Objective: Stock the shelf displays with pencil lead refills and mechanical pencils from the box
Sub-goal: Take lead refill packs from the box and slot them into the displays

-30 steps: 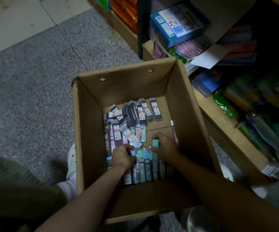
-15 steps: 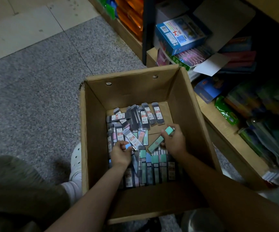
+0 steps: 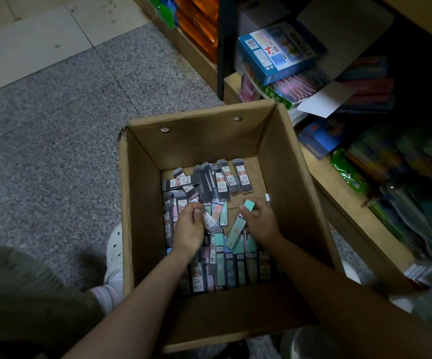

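Lifted since a moment ago, the teal refill case is now tilting up off the pile with the right hand clamping its fingers round the upper end, while the left hand is curling shut over a loose refill pack beside it. Both hands are working inside the cardboard box, over the heaped lead refills, a white-tipped pencil lying just right of them. Beyond, the wooden shelf is sitting crammed with stationery, a blue box farthest back.
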Tool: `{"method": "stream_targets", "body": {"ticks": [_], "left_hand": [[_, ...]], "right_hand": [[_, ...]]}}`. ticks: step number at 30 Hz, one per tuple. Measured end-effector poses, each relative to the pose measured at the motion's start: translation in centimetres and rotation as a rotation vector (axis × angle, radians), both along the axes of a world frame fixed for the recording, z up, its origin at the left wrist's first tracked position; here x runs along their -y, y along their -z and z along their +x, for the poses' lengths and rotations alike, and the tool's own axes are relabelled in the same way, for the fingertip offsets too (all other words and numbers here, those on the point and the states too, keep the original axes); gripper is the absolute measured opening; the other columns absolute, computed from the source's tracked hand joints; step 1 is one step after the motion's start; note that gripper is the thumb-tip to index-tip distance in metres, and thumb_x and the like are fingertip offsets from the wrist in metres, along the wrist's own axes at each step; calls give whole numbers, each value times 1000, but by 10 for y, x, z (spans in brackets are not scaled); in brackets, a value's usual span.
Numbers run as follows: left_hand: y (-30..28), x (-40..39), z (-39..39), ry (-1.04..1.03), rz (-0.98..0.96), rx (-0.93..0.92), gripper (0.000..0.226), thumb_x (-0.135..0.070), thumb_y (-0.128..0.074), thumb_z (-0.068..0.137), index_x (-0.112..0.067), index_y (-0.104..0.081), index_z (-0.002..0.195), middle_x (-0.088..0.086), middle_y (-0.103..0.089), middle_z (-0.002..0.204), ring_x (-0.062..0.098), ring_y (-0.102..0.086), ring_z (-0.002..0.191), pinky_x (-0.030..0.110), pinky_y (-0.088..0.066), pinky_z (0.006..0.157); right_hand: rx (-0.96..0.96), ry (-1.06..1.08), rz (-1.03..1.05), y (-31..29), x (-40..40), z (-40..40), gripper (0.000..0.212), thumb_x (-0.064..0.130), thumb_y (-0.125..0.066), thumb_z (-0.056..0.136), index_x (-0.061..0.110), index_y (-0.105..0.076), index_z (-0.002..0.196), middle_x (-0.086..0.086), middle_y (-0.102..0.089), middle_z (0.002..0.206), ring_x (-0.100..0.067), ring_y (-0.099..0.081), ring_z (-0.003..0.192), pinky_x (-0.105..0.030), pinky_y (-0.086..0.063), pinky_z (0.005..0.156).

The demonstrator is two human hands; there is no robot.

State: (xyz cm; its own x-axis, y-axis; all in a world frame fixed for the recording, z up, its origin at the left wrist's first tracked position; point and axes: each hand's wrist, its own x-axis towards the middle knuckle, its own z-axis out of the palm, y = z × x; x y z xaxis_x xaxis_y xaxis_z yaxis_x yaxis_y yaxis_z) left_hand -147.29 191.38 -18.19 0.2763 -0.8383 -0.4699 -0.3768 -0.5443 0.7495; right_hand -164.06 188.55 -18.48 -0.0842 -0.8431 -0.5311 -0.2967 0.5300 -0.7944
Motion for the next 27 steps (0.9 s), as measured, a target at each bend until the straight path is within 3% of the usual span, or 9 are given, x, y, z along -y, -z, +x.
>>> {"method": "stream_targets", "body": {"ticks": [4, 9, 11, 14, 18, 21, 23, 25, 27], "left_hand": [[12, -15, 1, 124, 191, 86, 18, -22, -69, 89, -19, -58, 103, -4, -62, 77, 5, -59, 55, 18, -48, 50], [17, -26, -10, 94, 221, 73, 28, -18, -74, 85, -17, -57, 108, 13, -67, 91, 31, -67, 81, 33, -55, 70], [18, -25, -13, 51, 231, 41, 30, -18, -75, 84, -16, -59, 108, 9, -65, 89, 29, -65, 83, 29, -51, 70], [14, -19, -9, 11, 207, 30, 26, -14, -74, 84, -11, -62, 107, 5, -61, 89, 23, -57, 86, 25, -43, 75], [-3, -7, 0, 58, 100, 25, 14, -15, -68, 90, -13, -55, 93, 6, -58, 85, 25, -55, 85, 27, -39, 70], [-31, 7, 3, 203, 1, 80, 12, -23, -60, 95, -17, -50, 98, 4, -59, 87, 28, -58, 88, 30, -39, 70], [-57, 20, 5, 354, -91, 129, 12, -23, -57, 97, -17, -47, 98, 3, -58, 88, 27, -57, 88, 31, -38, 69], [-93, 39, 6, 471, -205, 174, 12, -24, -58, 96, -19, -47, 94, -1, -60, 84, 18, -56, 80, 27, -37, 61], [-138, 59, 3, 545, -298, 155, 9, -25, -61, 94, -22, -53, 97, -10, -60, 85, 6, -57, 77, 13, -38, 55]], "right_hand": [[5, 16, 4, 3, -2, -3, 23, 10, -54, 98, 5, -57, 120, -22, -66, 104, -30, -68, 88, -32, -55, 64], [-49, -4, -14, 7, -8, -9, 25, 14, -52, 99, 10, -57, 123, -18, -64, 108, -31, -67, 91, -15, -49, 47], [-72, 4, -42, 7, -12, -9, 26, 13, -55, 98, 9, -58, 123, -16, -64, 107, -24, -65, 88, -13, -49, 50], [-98, -9, -54, -1, -15, -7, 29, 15, -59, 95, 12, -61, 124, -9, -65, 96, -17, -65, 81, -24, -55, 61], [-112, -55, -108, -29, -12, -9, 36, 17, -70, 88, 23, -61, 122, -14, -68, 85, -25, -68, 78, -38, -60, 70], [-138, -130, -207, -64, -8, -13, 33, 22, -75, 83, 29, -62, 113, -2, -70, 77, -9, -68, 60, -20, -54, 52], [-160, -186, -279, -93, -3, -16, 31, 24, -76, 82, 26, -65, 111, -2, -71, 75, -7, -66, 56, -16, -50, 50], [-161, -186, -332, -126, 1, -22, 31, 24, -76, 83, 22, -66, 113, -10, -71, 79, -20, -69, 62, -29, -56, 54], [-190, -159, -407, -161, 5, -31, 31, 23, -75, 84, 20, -65, 113, -14, -72, 80, -25, -69, 63, -32, -59, 58]]}}
